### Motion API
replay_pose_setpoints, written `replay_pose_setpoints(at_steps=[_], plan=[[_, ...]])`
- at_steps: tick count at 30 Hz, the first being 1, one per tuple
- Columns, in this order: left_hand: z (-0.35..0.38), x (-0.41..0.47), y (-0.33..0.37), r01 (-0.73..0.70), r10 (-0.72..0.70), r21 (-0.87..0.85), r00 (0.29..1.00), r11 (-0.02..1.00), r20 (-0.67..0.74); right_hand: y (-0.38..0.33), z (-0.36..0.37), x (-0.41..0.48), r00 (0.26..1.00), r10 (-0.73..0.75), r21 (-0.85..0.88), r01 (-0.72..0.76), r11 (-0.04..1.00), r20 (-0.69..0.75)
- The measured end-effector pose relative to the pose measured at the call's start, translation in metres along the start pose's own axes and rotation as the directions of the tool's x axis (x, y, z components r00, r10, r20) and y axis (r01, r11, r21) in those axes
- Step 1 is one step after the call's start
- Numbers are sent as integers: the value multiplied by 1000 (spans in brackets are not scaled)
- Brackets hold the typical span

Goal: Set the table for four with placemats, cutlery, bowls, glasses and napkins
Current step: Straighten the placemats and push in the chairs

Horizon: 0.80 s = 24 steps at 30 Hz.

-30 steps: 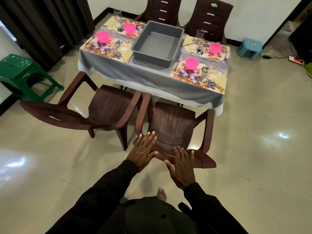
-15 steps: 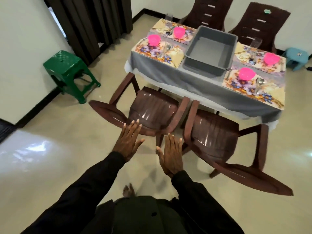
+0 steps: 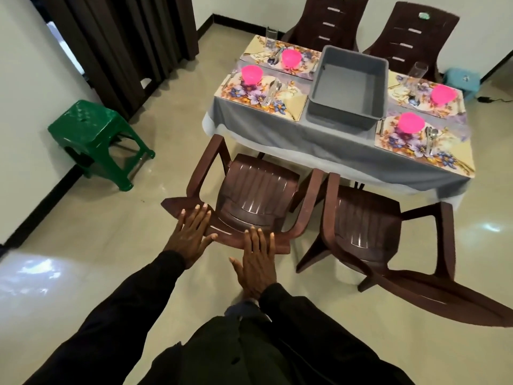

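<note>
The table (image 3: 277, 134), under a grey cloth, carries floral placemats with pink bowls (image 3: 251, 74) (image 3: 410, 122), cutlery (image 3: 273, 87), clear glasses (image 3: 271, 37) (image 3: 417, 72) and yellow napkins. An empty grey tub (image 3: 347, 84) stands in the middle. My left hand (image 3: 191, 234) and my right hand (image 3: 256, 259) are held flat, fingers spread, over the top of the backrest of the near left brown chair (image 3: 258, 195). Both hands hold nothing.
A second brown chair (image 3: 366, 226) stands to the right of the first, two more (image 3: 327, 20) (image 3: 410, 37) at the far side. A green stool (image 3: 91, 134) is by the left wall, a blue stool (image 3: 460, 79) far right. Dark curtains hang at the back left.
The view has swung left: my hands went from the right near chair's back to the left near chair's back. Table items have not moved.
</note>
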<state>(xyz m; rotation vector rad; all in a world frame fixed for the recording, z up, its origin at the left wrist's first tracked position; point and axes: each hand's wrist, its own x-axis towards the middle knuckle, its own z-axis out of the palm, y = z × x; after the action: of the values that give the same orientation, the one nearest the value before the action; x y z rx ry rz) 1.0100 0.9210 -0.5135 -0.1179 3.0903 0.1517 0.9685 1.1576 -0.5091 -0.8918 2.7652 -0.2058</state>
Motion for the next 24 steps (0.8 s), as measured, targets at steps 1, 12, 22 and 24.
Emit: replay_pose_setpoints(at_steps=[1, 12, 22, 24], plan=[[1, 5, -6, -19, 19, 3, 1000, 1000, -3, -2, 0, 3, 1000, 19, 0, -19, 1000, 6], [4, -3, -8, -162, 161, -85, 987, 983, -21, 8, -9, -11, 1000, 16, -50, -15, 999, 5], [0, -6, -37, -305, 308, -90, 951, 948, 20, -35, -10, -13, 976, 220, -122, -218, 968, 4], [0, -3, -41, -324, 329, -111, 944, 940, 25, -41, -11, -12, 968, 251, -115, -249, 962, 3]])
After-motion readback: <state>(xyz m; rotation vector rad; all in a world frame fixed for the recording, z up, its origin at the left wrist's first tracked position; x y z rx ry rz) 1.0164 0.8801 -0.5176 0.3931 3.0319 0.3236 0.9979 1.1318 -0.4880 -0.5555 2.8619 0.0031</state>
